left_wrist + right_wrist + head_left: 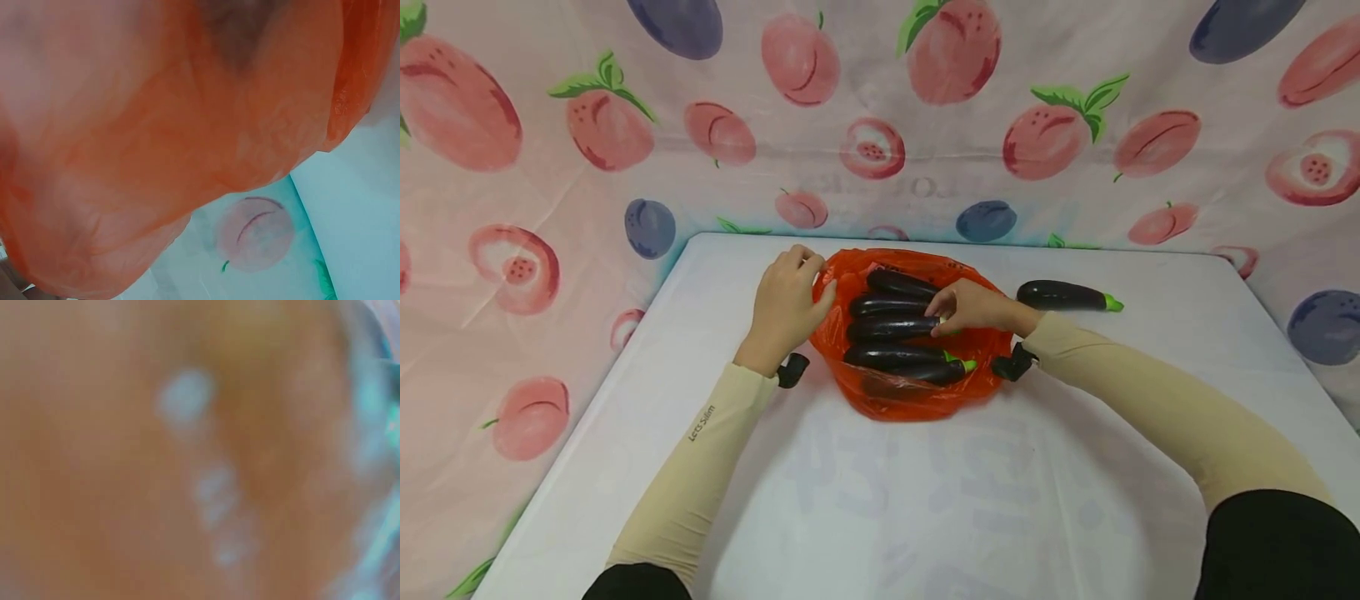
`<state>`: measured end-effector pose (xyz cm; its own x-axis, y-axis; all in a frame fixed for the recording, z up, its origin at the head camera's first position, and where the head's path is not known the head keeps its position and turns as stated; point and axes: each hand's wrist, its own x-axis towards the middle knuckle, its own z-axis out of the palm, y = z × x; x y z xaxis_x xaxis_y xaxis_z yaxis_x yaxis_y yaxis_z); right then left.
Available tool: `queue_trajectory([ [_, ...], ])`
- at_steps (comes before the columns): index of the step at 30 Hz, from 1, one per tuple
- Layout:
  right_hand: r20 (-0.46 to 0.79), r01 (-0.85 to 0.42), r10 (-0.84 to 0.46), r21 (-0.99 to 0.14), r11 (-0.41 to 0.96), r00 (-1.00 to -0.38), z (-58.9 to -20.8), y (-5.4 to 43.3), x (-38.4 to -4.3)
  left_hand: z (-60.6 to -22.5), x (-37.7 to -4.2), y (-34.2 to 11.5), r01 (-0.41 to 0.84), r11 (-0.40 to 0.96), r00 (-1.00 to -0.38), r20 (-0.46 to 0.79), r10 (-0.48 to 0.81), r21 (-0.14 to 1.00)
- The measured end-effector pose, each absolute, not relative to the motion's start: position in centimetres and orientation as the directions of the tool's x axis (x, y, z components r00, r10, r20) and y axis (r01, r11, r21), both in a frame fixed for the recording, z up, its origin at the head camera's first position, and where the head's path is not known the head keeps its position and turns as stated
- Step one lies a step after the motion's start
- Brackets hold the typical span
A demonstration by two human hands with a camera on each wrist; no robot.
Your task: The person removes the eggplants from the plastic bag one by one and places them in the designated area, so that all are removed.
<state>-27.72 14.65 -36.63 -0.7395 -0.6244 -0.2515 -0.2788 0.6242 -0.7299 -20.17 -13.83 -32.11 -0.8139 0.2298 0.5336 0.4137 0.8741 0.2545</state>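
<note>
An orange-red plastic bag (917, 406) lies spread open on the white table, with several dark eggplants (891, 357) side by side inside it. At the bag's left rim, my left hand (786, 304) holds the plastic between thumb and fingers. Orange film (187, 137) fills most of the left wrist view and hides that hand. My right hand (973, 308) reaches over the bag's right side and grips the stem end of one eggplant (887, 328) in the middle of the row. The right wrist view is only an orange-brown blur.
One more eggplant (1063, 296) with a green stem lies on the white table (962, 500), right of the bag. A fruit-patterned cloth (925, 183) hangs behind the table's back edge.
</note>
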Motion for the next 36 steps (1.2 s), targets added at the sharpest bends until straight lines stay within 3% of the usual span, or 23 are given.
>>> queue_trajectory([
  [6, -0.122, -0.416, -0.655, -0.682, 0.601, -0.746, -36.4, 15.0, -27.4, -32.0, -20.1, -13.9, 0.402, 0.878, -0.824, 0.521, 0.222, 0.261],
  [16, -0.097, -0.449, -0.656, -0.653, 0.609, -0.749, -34.9, 15.9, -27.7, -32.0, -20.2, -14.0, 0.406, 0.876, -0.82, 0.528, 0.222, 0.262],
  [25, -0.107, -0.37, -0.609, -0.708, 0.602, -0.786, -31.3, 17.8, -27.5, -32.2, -20.1, -14.1, 0.404, 0.877, -0.819, 0.53, 0.219, 0.262],
  [36, -0.061, -0.379, -0.521, -0.616, 0.691, -0.851, -26.8, 22.4, -27.6, -32.3, -20.0, -14.2, 0.409, 0.873, -0.814, 0.539, 0.218, 0.264],
])
